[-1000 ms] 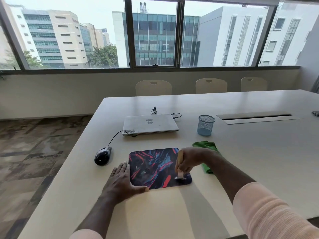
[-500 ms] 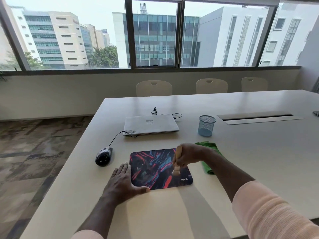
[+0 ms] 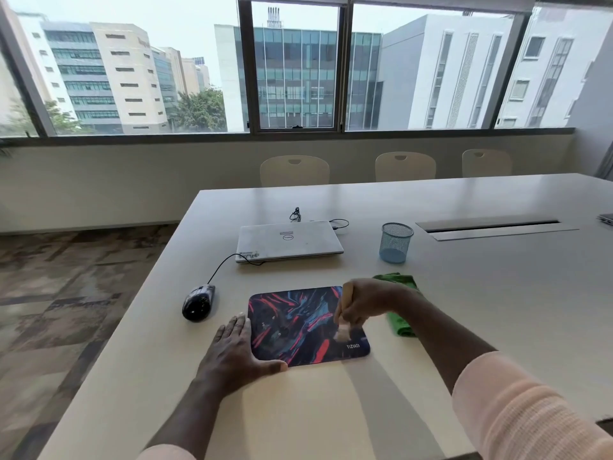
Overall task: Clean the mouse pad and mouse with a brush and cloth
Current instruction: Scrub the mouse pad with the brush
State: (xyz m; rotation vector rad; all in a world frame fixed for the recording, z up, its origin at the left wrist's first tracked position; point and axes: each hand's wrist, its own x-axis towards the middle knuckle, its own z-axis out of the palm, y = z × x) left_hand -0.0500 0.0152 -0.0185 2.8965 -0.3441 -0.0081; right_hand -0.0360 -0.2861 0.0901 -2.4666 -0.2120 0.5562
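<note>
A dark mouse pad with red and blue streaks lies on the white table in front of me. My right hand grips a small wooden-handled brush, whose bristles rest on the pad's right side near its logo. My left hand lies flat on the table, fingers spread, thumb pressing the pad's near left corner. A black wired mouse sits to the left of the pad. A green cloth lies right of the pad, partly hidden behind my right wrist.
A shut white laptop lies beyond the pad, with the mouse cable running to it. A blue mesh cup stands to its right, a cable slot farther right. The table's left edge drops to the floor. Chairs line the far side.
The brush moved up the pad's right side and then came back down toward the logo. My left hand has stayed in place on the pad's corner.
</note>
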